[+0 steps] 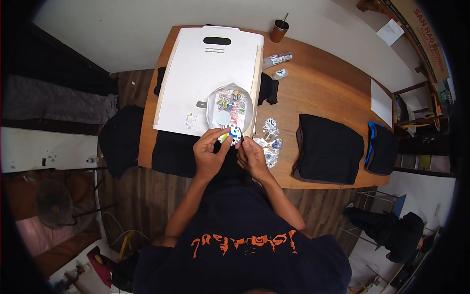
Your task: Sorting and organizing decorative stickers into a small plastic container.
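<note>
Sticker in hand over the white board's near edge

The left hand pinches it between thumb and fingers; the right hand grips a small dark tool at its right side. Just beyond, a bowl with more stickers sits by the board's near right corner, above the table.

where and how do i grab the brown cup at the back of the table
Probably around the brown cup, below its rim, coming from the near side: it stands upright, a thin stick pokes from its open top, and the wall rises behind.
</note>
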Motion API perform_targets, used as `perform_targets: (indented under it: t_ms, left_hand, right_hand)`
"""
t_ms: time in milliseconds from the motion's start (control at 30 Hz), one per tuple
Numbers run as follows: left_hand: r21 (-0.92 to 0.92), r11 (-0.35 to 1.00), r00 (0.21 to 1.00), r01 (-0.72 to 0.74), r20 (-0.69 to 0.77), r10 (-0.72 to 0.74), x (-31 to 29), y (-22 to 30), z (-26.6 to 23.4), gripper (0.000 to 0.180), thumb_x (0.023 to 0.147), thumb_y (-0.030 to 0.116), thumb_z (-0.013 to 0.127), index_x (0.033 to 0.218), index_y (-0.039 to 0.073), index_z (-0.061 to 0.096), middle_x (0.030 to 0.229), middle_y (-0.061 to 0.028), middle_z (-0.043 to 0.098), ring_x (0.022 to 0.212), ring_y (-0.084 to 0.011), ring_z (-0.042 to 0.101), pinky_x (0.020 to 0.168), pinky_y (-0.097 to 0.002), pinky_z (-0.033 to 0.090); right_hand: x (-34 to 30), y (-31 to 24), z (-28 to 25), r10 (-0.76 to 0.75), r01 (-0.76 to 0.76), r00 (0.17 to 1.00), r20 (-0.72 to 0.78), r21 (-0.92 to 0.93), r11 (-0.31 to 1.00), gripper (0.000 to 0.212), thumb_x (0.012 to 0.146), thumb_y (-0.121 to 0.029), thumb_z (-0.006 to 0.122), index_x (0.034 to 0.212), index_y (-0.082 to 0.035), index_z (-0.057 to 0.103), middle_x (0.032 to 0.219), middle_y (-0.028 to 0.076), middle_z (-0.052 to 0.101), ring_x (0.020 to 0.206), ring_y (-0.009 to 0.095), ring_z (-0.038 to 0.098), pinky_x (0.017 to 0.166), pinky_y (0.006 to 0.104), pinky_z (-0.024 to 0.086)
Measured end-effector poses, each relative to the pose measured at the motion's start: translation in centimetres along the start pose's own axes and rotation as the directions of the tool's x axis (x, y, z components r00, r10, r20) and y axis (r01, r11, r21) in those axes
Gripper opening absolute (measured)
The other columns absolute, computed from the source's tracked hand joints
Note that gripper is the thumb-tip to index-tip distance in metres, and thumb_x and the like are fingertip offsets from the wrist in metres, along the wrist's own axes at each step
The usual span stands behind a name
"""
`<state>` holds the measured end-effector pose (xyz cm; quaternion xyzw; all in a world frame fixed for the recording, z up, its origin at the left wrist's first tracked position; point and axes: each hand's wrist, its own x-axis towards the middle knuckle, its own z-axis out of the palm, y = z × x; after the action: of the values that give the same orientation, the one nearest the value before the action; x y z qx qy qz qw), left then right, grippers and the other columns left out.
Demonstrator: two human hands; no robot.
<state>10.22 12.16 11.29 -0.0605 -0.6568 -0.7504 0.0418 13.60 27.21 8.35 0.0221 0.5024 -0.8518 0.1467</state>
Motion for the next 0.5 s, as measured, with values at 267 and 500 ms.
perform_targets:
  t_ms: [267, 500]
  left_hand:
    - [-0.029, 0.999, 1.0, 0.028, 0.009, -0.028, 0.0, -0.3, 0.0, 0.025, 0.089, -0.01, 0.067, 0.114, -0.009, 0.068, 0.11, -0.0127, 0.065, 0.103, -0.0157, 0.064, 0.092, -0.0258, 0.05]
    - [-0.006, 0.986, 0.984, 0.169, 0.058, -0.168, -1.7, -4.8, -0.4, 0.011, 0.088, -0.01, 0.069, 0.093, -0.003, 0.062, 0.094, -0.0064, 0.067, 0.088, -0.0092, 0.065, 0.08, -0.0224, 0.052]
  right_hand:
    - [0.2, 0.2, -0.1, -0.007, 0.01, 0.997, -0.075, 0.041, 0.999, 0.039, 0.109, -0.041, 0.039, 0.103, -0.005, 0.053, 0.057, -0.004, 0.033, 0.042, 0.005, 0.025, 0.041, 0.023, 0.024]
    - [-0.1, 0.1, -1.9, -0.035, -0.007, 0.972, -0.233, -0.175, 0.985, 0.023, 0.102, -0.022, 0.059, 0.115, -0.003, 0.058, 0.079, -0.007, 0.049, 0.066, 0.003, 0.042, 0.059, 0.0195, 0.033]
